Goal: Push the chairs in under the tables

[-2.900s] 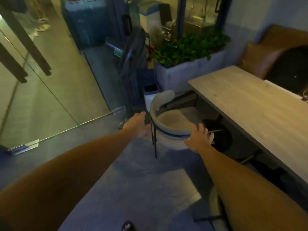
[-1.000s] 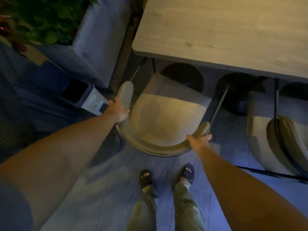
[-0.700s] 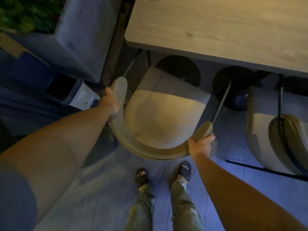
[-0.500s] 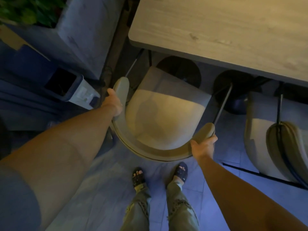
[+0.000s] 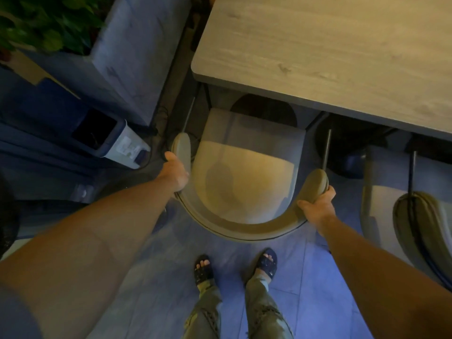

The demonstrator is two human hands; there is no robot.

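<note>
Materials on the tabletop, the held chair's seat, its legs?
Tabletop: pale wood or wood-look laminate, matte; grain streaks and knots show. Chair seat: beige fabric upholstery, probably; soft, no shine. Chair legs: thin metal rods, apparently; faint glint.

Dim bluish tiled floor (image 5: pixel 151 285), grey concrete planter (image 5: pixel 129 57) at left.

The chair (image 5: pixel 247 177) stood at the surface's (image 5: pixel 318 50) near left corner, seat front just under the edge, backrest toward the feet (image 5: pixel 234 265). Left hand (image 5: pixel 175 173) was on its left arm end, right hand (image 5: pixel 316 206) on the right. A 2nd chair (image 5: pixel 401 204) sat to the right; bin (image 5: pixel 111 140) and planter (image 5: pixel 127 52) to the left.
</note>
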